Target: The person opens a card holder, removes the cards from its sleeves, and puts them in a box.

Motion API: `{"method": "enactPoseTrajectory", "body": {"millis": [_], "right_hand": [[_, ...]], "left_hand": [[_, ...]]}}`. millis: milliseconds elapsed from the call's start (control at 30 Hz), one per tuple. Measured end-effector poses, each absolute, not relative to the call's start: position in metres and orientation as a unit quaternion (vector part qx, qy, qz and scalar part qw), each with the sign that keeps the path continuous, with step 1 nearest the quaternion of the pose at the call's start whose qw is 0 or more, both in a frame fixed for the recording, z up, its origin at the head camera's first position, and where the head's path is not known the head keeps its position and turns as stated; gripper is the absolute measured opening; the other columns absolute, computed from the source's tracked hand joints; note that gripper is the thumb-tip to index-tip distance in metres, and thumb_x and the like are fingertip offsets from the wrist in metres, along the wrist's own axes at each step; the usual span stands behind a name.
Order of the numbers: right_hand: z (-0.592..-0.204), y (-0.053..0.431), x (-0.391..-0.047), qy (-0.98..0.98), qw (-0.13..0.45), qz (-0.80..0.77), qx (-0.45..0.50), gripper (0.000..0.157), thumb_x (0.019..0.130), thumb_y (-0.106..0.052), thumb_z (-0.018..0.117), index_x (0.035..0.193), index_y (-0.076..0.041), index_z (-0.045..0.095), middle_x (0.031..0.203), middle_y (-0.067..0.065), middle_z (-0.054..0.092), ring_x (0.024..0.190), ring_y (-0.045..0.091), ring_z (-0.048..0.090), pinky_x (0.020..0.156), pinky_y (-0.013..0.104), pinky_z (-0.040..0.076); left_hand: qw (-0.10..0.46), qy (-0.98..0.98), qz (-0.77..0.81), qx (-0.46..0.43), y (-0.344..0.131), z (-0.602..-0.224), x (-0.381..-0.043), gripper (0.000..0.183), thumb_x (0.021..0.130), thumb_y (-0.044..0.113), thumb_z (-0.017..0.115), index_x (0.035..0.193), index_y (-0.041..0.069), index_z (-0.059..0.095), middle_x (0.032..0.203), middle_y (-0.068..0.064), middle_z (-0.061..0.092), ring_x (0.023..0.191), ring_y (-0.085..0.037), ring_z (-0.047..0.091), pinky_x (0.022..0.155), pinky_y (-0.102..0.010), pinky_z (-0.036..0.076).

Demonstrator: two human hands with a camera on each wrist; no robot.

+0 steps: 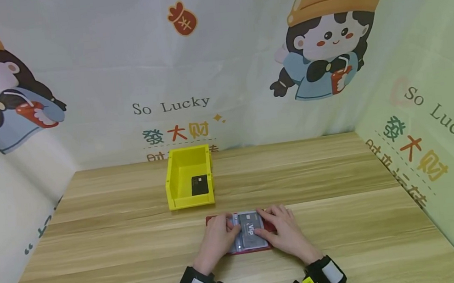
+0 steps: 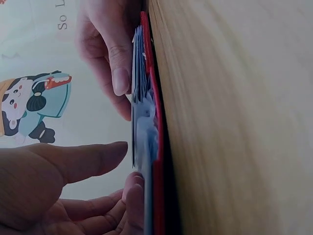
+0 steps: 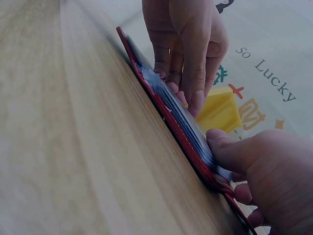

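A red card holder (image 1: 253, 251) lies spread on the table, its clear sleeves seen edge-on in the left wrist view. On its right-hand page is a grey card marked "Vip" (image 1: 251, 231). My left hand (image 1: 219, 234) has its thumb and curled fingertips at the card's left edge; the wrist views show the thumb above and the fingertips close to the edge. From the other side my right hand (image 1: 284, 230) grips the holder's right part, thumb over the sleeves (image 3: 198, 139) and fingers around the red cover's edge.
Behind the card holder stands a yellow bin (image 1: 191, 201) with a black card (image 1: 200, 185) lying inside it. The wooden table (image 1: 317, 173) meets a printed cloth backdrop (image 1: 244, 66) at the back and sides.
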State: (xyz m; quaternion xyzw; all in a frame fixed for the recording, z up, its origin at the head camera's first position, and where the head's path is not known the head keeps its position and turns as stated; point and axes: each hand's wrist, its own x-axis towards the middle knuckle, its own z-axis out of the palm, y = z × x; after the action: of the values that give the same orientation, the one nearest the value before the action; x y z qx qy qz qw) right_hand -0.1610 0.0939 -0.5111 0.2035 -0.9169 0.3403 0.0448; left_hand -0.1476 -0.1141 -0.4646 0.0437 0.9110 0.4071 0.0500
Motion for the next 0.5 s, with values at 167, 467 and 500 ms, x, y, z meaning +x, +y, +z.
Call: {"method": "enactPoseTrajectory", "body": {"millis": [167,467,500], "right_hand": [[-0.5112,0.0943,-0.1607,-0.917,0.048,0.337,0.206,0.056,0.093,-0.03,0.08,0.138,0.0,0.067,0.104,0.003,0.059,0.097,0.018,0.045,0.088,0.037,0.033],[-0.512,0.0925,-0.1612,-0.92,0.05,0.331,0.205,0.055,0.092,-0.031,0.081,0.137,-0.001,0.068,0.105,0.004,0.061,0.098,0.02,0.047,0.09,0.039,0.033],[-0.512,0.0923,-0.1613,-0.92,0.051,0.33,0.207,0.055,0.092,-0.031,0.081,0.137,-0.001,0.068,0.106,0.005,0.061,0.098,0.02,0.047,0.089,0.039,0.033]], "left_hand": [[0.041,0.908,0.415,0.043,-0.1127,-0.4624,-0.1463,0.039,0.095,0.006,0.074,0.126,-0.015,0.063,0.08,-0.007,0.062,0.066,-0.012,0.055,0.057,-0.02,0.043],[0.028,0.908,0.416,0.037,-0.1123,-0.4668,-0.1458,0.038,0.097,0.011,0.074,0.124,-0.014,0.064,0.084,-0.009,0.064,0.07,-0.013,0.055,0.058,-0.021,0.042],[0.029,0.908,0.417,0.035,-0.1123,-0.4668,-0.1456,0.038,0.097,0.011,0.074,0.125,-0.013,0.063,0.085,-0.009,0.063,0.07,-0.013,0.055,0.059,-0.021,0.042]]}}
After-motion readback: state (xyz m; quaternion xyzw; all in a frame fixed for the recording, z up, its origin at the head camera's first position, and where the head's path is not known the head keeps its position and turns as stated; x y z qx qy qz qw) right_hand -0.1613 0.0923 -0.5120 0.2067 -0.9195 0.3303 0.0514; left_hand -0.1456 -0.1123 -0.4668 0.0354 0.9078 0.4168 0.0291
